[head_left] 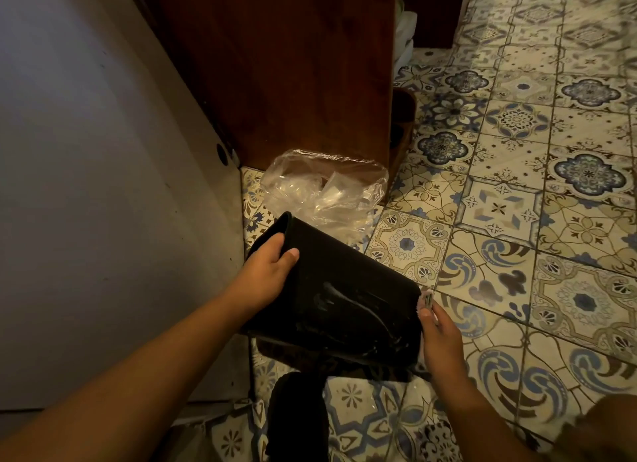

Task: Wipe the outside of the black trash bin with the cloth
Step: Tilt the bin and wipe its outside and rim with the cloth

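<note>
The black trash bin (348,289) is tilted on its side above the tiled floor, its open rim toward the upper left and wet streaks on its upper face. My left hand (267,272) grips the rim, thumb on the outside, fingers inside. My right hand (439,337) is at the bin's right bottom edge, closed on a light cloth (426,301); only a small bit of the cloth shows above my fingers, pressed against the bin's corner.
A crumpled clear plastic bag (324,189) lies on the floor just behind the bin. A brown wooden cabinet (293,65) stands behind it, a white appliance panel (103,185) on the left. Patterned floor tiles (517,185) extend right. A dark object (296,416) lies below the bin.
</note>
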The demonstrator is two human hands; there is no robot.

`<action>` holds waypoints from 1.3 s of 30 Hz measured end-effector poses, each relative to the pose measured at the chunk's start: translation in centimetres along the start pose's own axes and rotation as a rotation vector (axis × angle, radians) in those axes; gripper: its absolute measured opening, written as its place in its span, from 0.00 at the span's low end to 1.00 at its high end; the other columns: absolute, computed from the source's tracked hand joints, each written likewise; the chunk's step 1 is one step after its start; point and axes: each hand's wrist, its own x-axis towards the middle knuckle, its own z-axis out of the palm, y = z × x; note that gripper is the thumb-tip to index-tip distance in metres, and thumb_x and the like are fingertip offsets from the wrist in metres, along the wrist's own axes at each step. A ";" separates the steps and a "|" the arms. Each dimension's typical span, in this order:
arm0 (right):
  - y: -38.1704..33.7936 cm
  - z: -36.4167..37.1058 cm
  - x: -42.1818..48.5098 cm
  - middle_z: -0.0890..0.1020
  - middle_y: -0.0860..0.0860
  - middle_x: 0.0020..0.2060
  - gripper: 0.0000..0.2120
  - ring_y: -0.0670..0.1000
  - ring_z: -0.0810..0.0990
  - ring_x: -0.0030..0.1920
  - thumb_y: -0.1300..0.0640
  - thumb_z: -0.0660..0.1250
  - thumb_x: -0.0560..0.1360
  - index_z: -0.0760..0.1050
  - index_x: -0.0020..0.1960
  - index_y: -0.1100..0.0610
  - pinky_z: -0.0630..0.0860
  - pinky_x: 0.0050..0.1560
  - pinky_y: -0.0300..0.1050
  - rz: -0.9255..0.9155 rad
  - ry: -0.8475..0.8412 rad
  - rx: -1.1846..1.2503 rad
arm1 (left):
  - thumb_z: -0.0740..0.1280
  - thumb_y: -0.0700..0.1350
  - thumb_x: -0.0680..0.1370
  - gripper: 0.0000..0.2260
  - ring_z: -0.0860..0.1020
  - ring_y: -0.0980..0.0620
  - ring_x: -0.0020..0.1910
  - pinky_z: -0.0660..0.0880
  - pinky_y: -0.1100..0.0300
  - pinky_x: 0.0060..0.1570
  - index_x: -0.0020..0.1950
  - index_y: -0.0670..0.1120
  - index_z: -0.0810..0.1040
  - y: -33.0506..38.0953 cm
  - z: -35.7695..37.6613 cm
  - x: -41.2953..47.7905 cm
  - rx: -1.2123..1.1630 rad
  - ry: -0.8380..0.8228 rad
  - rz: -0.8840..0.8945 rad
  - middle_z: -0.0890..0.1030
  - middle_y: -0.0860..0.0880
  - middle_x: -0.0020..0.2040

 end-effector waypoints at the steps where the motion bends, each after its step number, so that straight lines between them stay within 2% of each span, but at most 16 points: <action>1: -0.1 -0.1 0.0 0.79 0.53 0.67 0.20 0.54 0.75 0.69 0.51 0.62 0.83 0.73 0.73 0.54 0.71 0.71 0.56 0.000 -0.018 -0.016 | 0.59 0.51 0.83 0.06 0.82 0.47 0.57 0.79 0.42 0.59 0.55 0.53 0.75 0.2 0.1 0.0 0.003 0.008 -0.010 0.81 0.46 0.58; 4: -0.3 -0.5 0.5 0.80 0.53 0.65 0.19 0.56 0.76 0.68 0.49 0.63 0.82 0.75 0.72 0.51 0.72 0.70 0.58 -0.013 -0.055 -0.086 | 0.61 0.55 0.78 0.14 0.82 0.42 0.56 0.77 0.37 0.59 0.56 0.49 0.76 0.1 0.2 0.7 0.003 0.037 -0.046 0.82 0.43 0.56; 8: -2.1 -1.0 0.4 0.76 0.53 0.71 0.22 0.57 0.73 0.71 0.49 0.62 0.82 0.71 0.75 0.53 0.68 0.66 0.49 -0.083 -0.022 -0.204 | 0.60 0.51 0.82 0.14 0.80 0.37 0.58 0.75 0.35 0.62 0.60 0.43 0.75 0.9 0.6 1.1 -0.008 0.072 -0.113 0.80 0.37 0.60; 12: -5.6 -0.7 -0.6 0.76 0.50 0.68 0.23 0.48 0.74 0.65 0.49 0.58 0.83 0.65 0.78 0.46 0.70 0.57 0.38 -0.392 -0.020 -0.331 | 0.59 0.56 0.79 0.13 0.80 0.40 0.54 0.74 0.40 0.64 0.48 0.47 0.75 1.2 1.1 1.5 -0.052 0.114 -0.105 0.80 0.41 0.51; 15: -9.1 1.6 -1.9 0.71 0.46 0.67 0.23 0.44 0.72 0.61 0.51 0.57 0.84 0.62 0.78 0.43 0.67 0.51 0.30 -0.567 -0.142 -0.410 | 0.57 0.66 0.74 0.28 0.81 0.34 0.55 0.76 0.34 0.60 0.53 0.42 0.76 1.0 1.3 1.8 -0.062 0.146 -0.060 0.80 0.34 0.55; 18: -11.5 4.9 -4.0 0.68 0.45 0.73 0.23 0.44 0.70 0.67 0.46 0.55 0.84 0.58 0.78 0.37 0.70 0.60 0.37 -0.728 -0.319 -0.467 | 0.55 0.70 0.73 0.35 0.81 0.33 0.54 0.76 0.36 0.60 0.53 0.38 0.77 1.3 1.2 1.5 -0.095 0.158 -0.007 0.81 0.32 0.53; 20: -12.1 6.9 -5.1 0.66 0.45 0.75 0.24 0.45 0.66 0.72 0.43 0.52 0.82 0.55 0.78 0.35 0.69 0.66 0.45 -0.786 -0.400 -0.521 | 0.54 0.64 0.81 0.32 0.82 0.37 0.46 0.78 0.46 0.55 0.48 0.34 0.77 2.0 1.4 1.0 -0.138 0.126 0.032 0.82 0.35 0.45; 22: -12.1 8.5 -6.0 0.65 0.46 0.77 0.25 0.47 0.61 0.77 0.43 0.50 0.82 0.53 0.79 0.37 0.65 0.73 0.52 -0.840 -0.420 -0.587 | 0.52 0.57 0.85 0.28 0.78 0.44 0.40 0.75 0.52 0.48 0.43 0.34 0.77 2.2 1.4 0.8 -0.179 0.094 0.053 0.79 0.41 0.38; 24: -11.9 9.8 -6.6 0.60 0.45 0.80 0.26 0.47 0.54 0.80 0.43 0.47 0.83 0.51 0.80 0.39 0.56 0.78 0.58 -0.860 -0.427 -0.635 | 0.53 0.56 0.85 0.27 0.78 0.48 0.43 0.75 0.54 0.48 0.48 0.34 0.78 1.9 1.5 1.0 -0.215 0.105 0.038 0.79 0.43 0.41; 26: -11.5 10.6 -6.8 0.51 0.42 0.82 0.26 0.45 0.43 0.81 0.40 0.45 0.82 0.47 0.80 0.37 0.43 0.80 0.60 -0.830 -0.456 -0.668 | 0.54 0.55 0.85 0.24 0.77 0.50 0.46 0.74 0.57 0.49 0.51 0.36 0.78 1.7 1.4 1.3 -0.217 0.132 0.003 0.79 0.44 0.45; 28: -11.3 10.9 -6.8 0.44 0.40 0.82 0.28 0.42 0.35 0.80 0.36 0.43 0.81 0.42 0.79 0.35 0.35 0.79 0.60 -0.814 -0.498 -0.697 | 0.55 0.53 0.85 0.18 0.76 0.52 0.43 0.72 0.57 0.46 0.45 0.43 0.76 1.5 1.3 1.7 -0.211 0.158 -0.030 0.77 0.47 0.42; 31: -11.5 11.0 -6.3 0.43 0.39 0.81 0.29 0.41 0.34 0.79 0.31 0.39 0.79 0.40 0.79 0.35 0.35 0.78 0.59 -0.815 -0.540 -0.724 | 0.57 0.51 0.85 0.17 0.74 0.54 0.37 0.71 0.56 0.42 0.38 0.48 0.72 1.4 1.1 2.2 -0.207 0.208 -0.070 0.75 0.50 0.36; 33: -11.3 10.8 -5.8 0.44 0.39 0.81 0.29 0.41 0.34 0.79 0.32 0.40 0.80 0.42 0.79 0.35 0.35 0.79 0.59 -0.801 -0.551 -0.733 | 0.59 0.53 0.84 0.16 0.78 0.52 0.39 0.75 0.53 0.44 0.41 0.46 0.76 1.2 0.7 2.3 -0.203 0.189 -0.087 0.79 0.46 0.38; 35: -10.7 10.2 -5.1 0.45 0.37 0.81 0.27 0.40 0.36 0.79 0.34 0.41 0.81 0.41 0.78 0.33 0.35 0.79 0.58 -0.775 -0.541 -0.733 | 0.60 0.55 0.83 0.17 0.82 0.47 0.45 0.79 0.46 0.51 0.52 0.42 0.79 0.8 0.3 2.6 -0.199 0.164 -0.111 0.83 0.40 0.47; 37: -9.9 9.1 -4.1 0.46 0.35 0.80 0.25 0.40 0.37 0.80 0.35 0.40 0.81 0.41 0.77 0.29 0.36 0.79 0.58 -0.737 -0.513 -0.740 | 0.59 0.53 0.83 0.17 0.82 0.44 0.53 0.79 0.43 0.58 0.63 0.44 0.76 0.8 -0.2 2.7 -0.197 0.146 -0.171 0.82 0.41 0.56; 39: -9.0 7.9 -2.9 0.48 0.35 0.80 0.24 0.42 0.39 0.80 0.35 0.39 0.81 0.41 0.76 0.27 0.38 0.79 0.60 -0.693 -0.486 -0.758 | 0.58 0.53 0.83 0.19 0.82 0.43 0.58 0.78 0.42 0.61 0.70 0.46 0.72 0.8 -0.5 2.8 -0.180 0.150 -0.232 0.81 0.43 0.61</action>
